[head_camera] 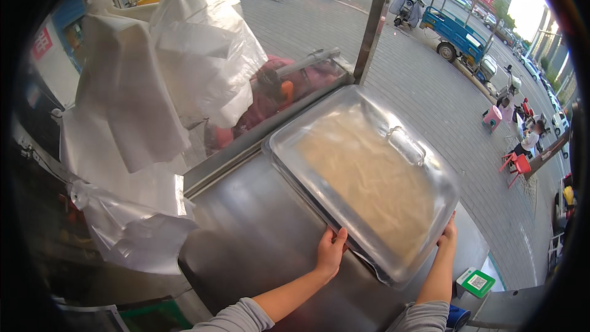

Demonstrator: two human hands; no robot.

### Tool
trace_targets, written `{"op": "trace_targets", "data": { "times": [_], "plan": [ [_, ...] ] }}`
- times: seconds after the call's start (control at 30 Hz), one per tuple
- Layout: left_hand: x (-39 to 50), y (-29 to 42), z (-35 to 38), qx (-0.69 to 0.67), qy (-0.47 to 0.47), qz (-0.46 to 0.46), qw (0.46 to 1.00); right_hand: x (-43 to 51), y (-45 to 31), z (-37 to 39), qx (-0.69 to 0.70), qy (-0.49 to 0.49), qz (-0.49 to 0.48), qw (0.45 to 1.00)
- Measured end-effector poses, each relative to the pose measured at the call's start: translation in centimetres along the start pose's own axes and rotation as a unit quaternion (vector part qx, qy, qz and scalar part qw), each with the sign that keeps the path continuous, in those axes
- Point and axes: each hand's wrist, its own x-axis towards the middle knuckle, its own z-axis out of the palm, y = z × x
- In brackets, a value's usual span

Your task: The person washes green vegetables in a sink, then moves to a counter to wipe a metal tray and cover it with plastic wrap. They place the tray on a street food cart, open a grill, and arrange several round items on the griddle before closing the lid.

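Note:
A rectangular tray (343,239) under a clear plastic lid (318,193) sits on the stainless steel counter (249,221). Through the lid shows a pale, yellowish sheet-like layer (368,175), too blurred to name. A clear handle (405,146) stands on the lid's far side. My left hand (331,252) grips the tray's near long edge, thumb on top and fingers partly hidden below. Around the right-hand edge is my right hand (447,230), its fingers largely out of sight behind the rim.
Thin plastic bags (203,41) hang at the left above the counter. A metal post (375,23) rises at the far corner. A green stand with a printed code (477,282) lies at the lower right, beside a blue cylindrical object (457,317). People sit on the pavement beyond.

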Motion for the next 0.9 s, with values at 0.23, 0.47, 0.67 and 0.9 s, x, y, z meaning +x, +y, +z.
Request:
{"op": "trace_targets", "data": {
  "times": [0.23, 0.47, 0.67, 0.9],
  "plan": [
    [0.8, -0.2, -0.3, 0.006, 0.000, 0.008, 1.000, -1.0, 0.1, 0.2, 0.040, -0.070, -0.030, 0.996],
    [1.4, 1.7, -2.8, 0.043, -0.061, -0.040, 0.996, -17.3, 4.7, 0.5, -0.291, 0.153, -0.385, 0.862],
    [-5.8, 3.0, -6.2, 0.224, -0.070, 0.016, 0.972, -40.9, 14.8, -10.2, -0.656, 0.178, -0.396, 0.618],
    [-20.6, -2.7, -10.0, 0.552, -0.292, 0.143, 0.767, -50.2, 22.2, -27.0, -0.602, 0.405, -0.117, 0.678]
  ]
}}
